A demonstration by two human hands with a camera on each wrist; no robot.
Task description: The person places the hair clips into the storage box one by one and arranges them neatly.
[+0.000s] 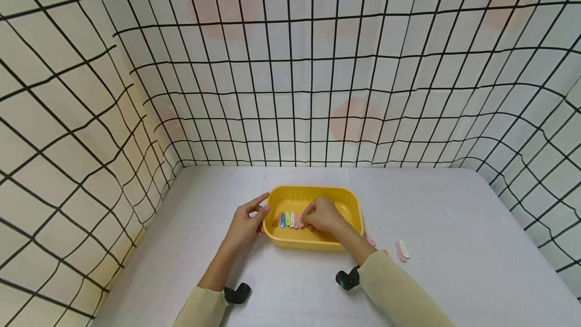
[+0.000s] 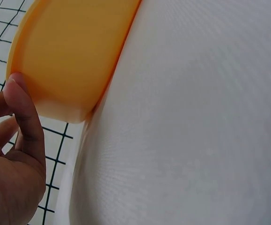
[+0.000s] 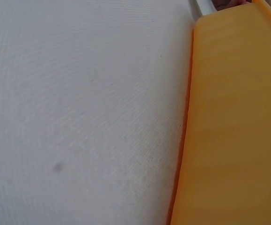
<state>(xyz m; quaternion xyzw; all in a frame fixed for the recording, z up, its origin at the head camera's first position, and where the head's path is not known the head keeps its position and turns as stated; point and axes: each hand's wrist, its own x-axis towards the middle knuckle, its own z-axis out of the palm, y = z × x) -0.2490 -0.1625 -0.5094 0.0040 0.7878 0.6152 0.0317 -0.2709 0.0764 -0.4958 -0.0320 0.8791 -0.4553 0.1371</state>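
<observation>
A yellow plastic tray [image 1: 308, 244] stands on the white table. Inside, toward its left, snap hair clips [image 1: 290, 220] lie side by side in a row: orange, blue, green, pale and pink ones. My right hand [image 1: 323, 214] reaches over the near wall and pinches a pink hair clip at the row's right end, its fingers hiding most of that clip. At the tray's left end my left hand [image 1: 245, 223] holds the rim with thumb and fingers. In the left wrist view the left thumb [image 2: 25, 110] bends up to the rim. The right wrist view shows mainly the tray's outer wall [image 3: 233, 122].
A white and a pink hair clip [image 1: 402, 251] lie together on the table right of the tray. Another pink clip [image 1: 370, 239] lies by the tray's right side, and a bit of orange [image 1: 385, 252] shows beside the right sleeve. Black wire grid panels [image 1: 290, 90] surround the table.
</observation>
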